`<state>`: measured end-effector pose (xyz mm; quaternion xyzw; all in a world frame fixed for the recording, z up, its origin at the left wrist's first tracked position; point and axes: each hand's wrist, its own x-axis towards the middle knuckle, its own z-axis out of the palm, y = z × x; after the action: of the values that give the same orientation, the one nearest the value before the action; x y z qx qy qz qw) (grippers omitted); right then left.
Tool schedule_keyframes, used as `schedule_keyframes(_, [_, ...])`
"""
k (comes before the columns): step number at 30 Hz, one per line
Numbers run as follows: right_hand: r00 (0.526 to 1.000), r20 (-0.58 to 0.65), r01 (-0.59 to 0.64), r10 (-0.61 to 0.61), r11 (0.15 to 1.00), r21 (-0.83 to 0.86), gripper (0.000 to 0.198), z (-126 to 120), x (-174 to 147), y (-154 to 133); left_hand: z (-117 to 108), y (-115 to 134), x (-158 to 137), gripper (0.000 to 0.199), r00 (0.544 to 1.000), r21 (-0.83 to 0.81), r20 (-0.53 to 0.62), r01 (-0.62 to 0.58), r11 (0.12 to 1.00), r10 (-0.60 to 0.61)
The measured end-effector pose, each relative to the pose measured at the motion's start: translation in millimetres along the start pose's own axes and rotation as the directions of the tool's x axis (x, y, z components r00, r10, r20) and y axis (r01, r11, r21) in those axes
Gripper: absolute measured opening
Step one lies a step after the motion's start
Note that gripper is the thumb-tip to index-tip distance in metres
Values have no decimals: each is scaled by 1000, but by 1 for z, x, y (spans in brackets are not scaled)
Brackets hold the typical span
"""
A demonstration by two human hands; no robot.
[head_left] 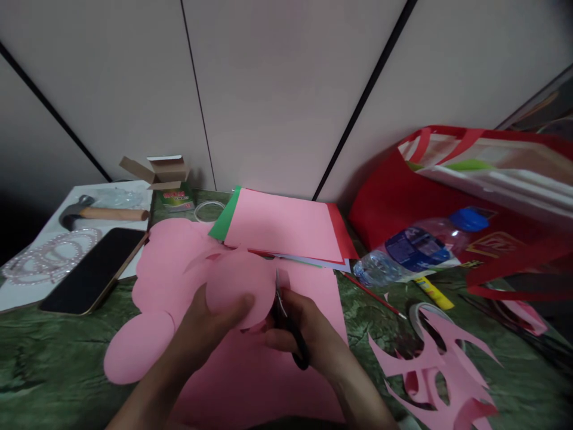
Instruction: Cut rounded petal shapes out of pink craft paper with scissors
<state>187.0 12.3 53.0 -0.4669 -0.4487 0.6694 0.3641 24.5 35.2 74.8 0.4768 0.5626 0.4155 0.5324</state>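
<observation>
My left hand [212,322] grips a round pink paper cutout [242,280], its thumb lying flat on the front face. In my right hand [313,334] is a pair of scissors with black handles [295,340], the blades pointing up along the cutout's right edge. Below both hands spreads a large pink paper sheet [268,382]. A scallop-edged pink shape [165,257] lies behind my left hand, and another pink oval [138,349] rests beside my left forearm.
Coloured paper sheets [286,224] are stacked by the wall. To the left are a phone [96,269], a hammer [111,214] and a small opened box [174,194]. On the right stand a red bag [385,203], a tilted water bottle [412,248] and pink paper scraps [439,358].
</observation>
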Motion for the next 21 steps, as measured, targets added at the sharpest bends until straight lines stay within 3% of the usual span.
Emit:
schedule_keyframes(7, [999,16,40,-41,998,56,28,0,0,2,2,2,-1,29,1000,-17,-3,-4,1000,4])
schedule_keyframes(21, [999,-50,-2,6,996,84,22,5,2,6,3,3,-1,25,999,-51,45,-24,998,26])
